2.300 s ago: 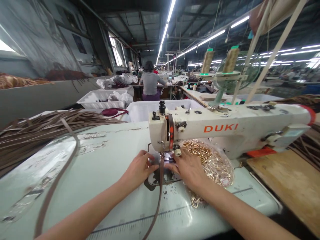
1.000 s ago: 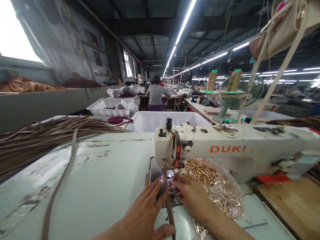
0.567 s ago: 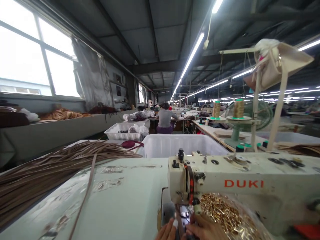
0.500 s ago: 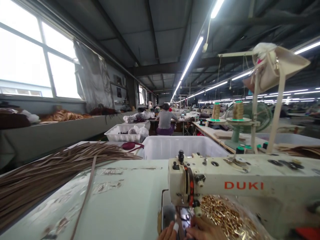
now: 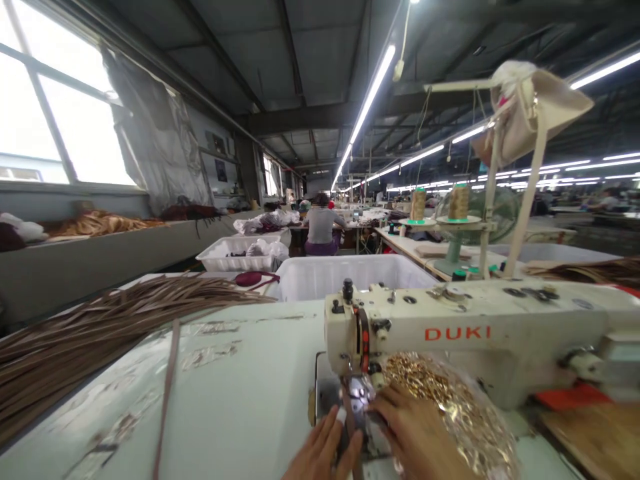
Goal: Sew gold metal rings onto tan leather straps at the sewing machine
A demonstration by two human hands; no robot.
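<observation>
Under the needle area of the white sewing machine (image 5: 410, 333), a narrow brown strap (image 5: 349, 408) lies on the lit metal plate. My left hand (image 5: 325, 448), with a white wrap on one fingertip, is closed on the strap from its left side, thumb and fingers either side of it. To the right of the strap my right hand (image 5: 413, 430) has its fingers bent and closed at the plate. What its fingertips hold, if anything, is hidden. Beside that hand sits a clear plastic bag of gold metal hardware (image 5: 420, 380).
Many brown strips (image 5: 125, 317) lie along the table's left, one strip (image 5: 169, 393) hanging across the pale tabletop (image 5: 240, 393). Behind the machine stand a white bin (image 5: 350, 270), thread cones (image 5: 459, 202) and a green fan (image 5: 493, 213). A person (image 5: 323, 227) sits farther ahead.
The camera view has shifted, so the machine appears higher and further left. More of both hands shows now. They stay close to the strap and the needle area.
</observation>
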